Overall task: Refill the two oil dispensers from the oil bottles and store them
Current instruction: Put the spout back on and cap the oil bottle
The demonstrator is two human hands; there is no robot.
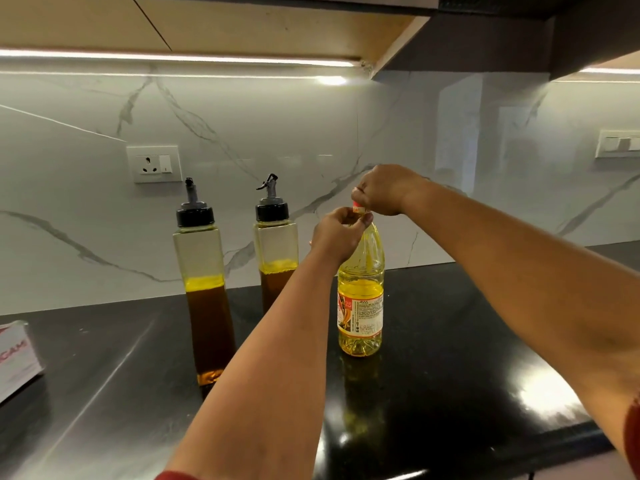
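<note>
While both forearms are crossing the lower frame, the oil bottle is standing upright on the dark table, its neck largely hidden by the hands. The left hand is gripping the neck just below the cap, fingers curled round it. The right hand is closing over the red cap, fingers curled and pinching it; only a sliver of the cap is showing. To the left, the near dispenser and the far dispenser are standing apart, each part-filled with dark oil; the left forearm is covering the far one's base. A white box is being cut off by the left edge, its lettering only partly legible.
</note>
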